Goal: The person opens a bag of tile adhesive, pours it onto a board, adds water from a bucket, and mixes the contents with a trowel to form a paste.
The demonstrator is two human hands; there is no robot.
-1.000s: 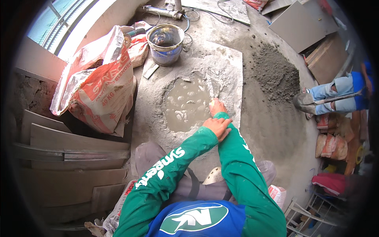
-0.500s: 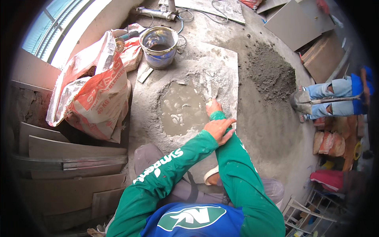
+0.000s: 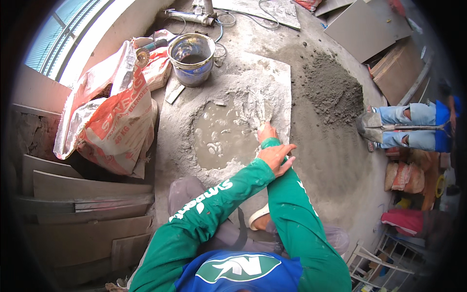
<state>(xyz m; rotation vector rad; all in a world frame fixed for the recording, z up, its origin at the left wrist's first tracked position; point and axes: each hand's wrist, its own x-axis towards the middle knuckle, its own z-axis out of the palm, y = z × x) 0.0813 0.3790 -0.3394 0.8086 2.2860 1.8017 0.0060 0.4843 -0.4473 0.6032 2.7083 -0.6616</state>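
Observation:
A grey watery puddle lies in a ring of pale cement powder on a flat board, with bubbles and small lumps on its surface. At the puddle's right edge my right hand is closed on a trowel, whose powder-coated blade points away from me into the dry powder. The handle is mostly hidden by my fingers. My left hand lies across my right forearm just behind the wrist, fingers stretched out and holding nothing.
A bucket with dark contents stands beyond the puddle, near an offcut strip. An open cement sack is at left. Dark sand is heaped at right, near a shovel by another person's legs. An angle grinder rests behind.
My right hand and the trowel have shifted slightly to the right over the powder. My left hand has moved along with the forearm. The bubbles on the puddle have changed, and the view has shifted a little.

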